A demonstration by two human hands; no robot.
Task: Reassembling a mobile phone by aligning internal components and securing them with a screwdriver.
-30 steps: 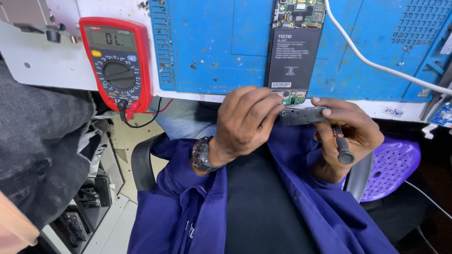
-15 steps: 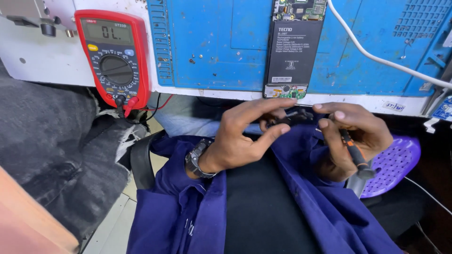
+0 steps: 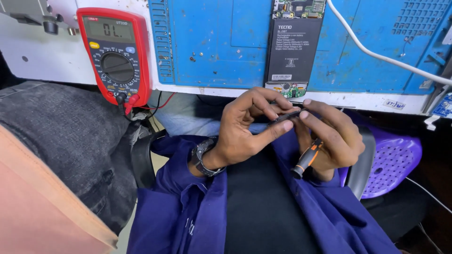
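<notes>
My left hand point(image 3: 245, 127) and my right hand point(image 3: 332, 136) meet over my lap, and their fingertips pinch a small dark flat part point(image 3: 285, 117) between them. A screwdriver with a black and orange handle point(image 3: 306, 160) is tucked in my right palm, pointing down. I wear a wristwatch point(image 3: 203, 157) on the left wrist and a dark blue jacket. Just beyond my hands, an opened phone with its black battery point(image 3: 292, 51) and circuit board exposed lies on the blue work mat point(image 3: 216, 42).
A red multimeter point(image 3: 115, 54) with leads sits at the table's left edge. A white cable point(image 3: 376, 54) crosses the mat at right. A purple plastic stool point(image 3: 393, 164) stands to my right. Another person's grey trouser leg point(image 3: 66, 141) is at left.
The small dark part, held near the table edge a second ago, is now pinched lower between both hands' fingertips. The screwdriver has swung to point downward in my right palm.
</notes>
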